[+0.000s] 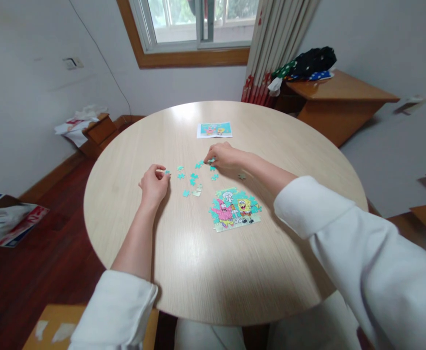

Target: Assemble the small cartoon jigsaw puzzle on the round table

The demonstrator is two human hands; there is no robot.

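Observation:
A partly assembled cartoon jigsaw (235,209) lies on the round pale wooden table (183,272). Several loose teal puzzle pieces (194,181) are scattered just beyond it. My left hand (153,183) rests on the table left of the loose pieces, fingers curled, pinching a teal piece (166,172) at its fingertips. My right hand (223,155) reaches past the jigsaw, fingers closed in a pinch on a teal piece (210,161). A printed reference picture (214,129) of the same cartoon lies farther back on the table.
A wooden side table (340,97) with dark clothes piled on it stands at the back right beside a curtain (274,43). A low wooden stand with papers (89,126) sits at the left wall. A plastic bag (5,223) lies on the dark floor.

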